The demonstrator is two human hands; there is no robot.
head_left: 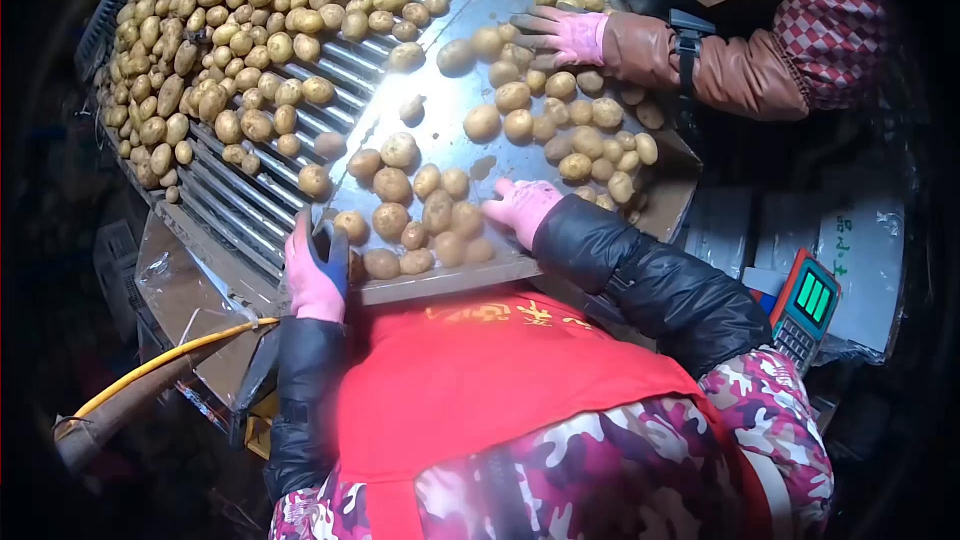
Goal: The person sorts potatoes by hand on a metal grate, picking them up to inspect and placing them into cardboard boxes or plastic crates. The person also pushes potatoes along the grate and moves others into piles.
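Observation:
A loose group of potatoes (392,185) lies on the metal sorting table (445,125) in front of me, between my two gloved hands. My left hand (316,275), in a pink glove with a dark blue palm, is at the table's left front corner; its fingers point up and its thumb stands apart, holding nothing. At the right side of the group is my right hand (524,208), in a pink glove, its fingers spread toward the nearest potatoes and partly hidden from above.
A big heap of potatoes (215,35) covers the slatted metal rack (235,200) at left. Across the table, a co-worker's gloved hand (570,37) rests over more potatoes. A cardboard box (675,185) adjoins the right edge. A display device (808,300) stands at right.

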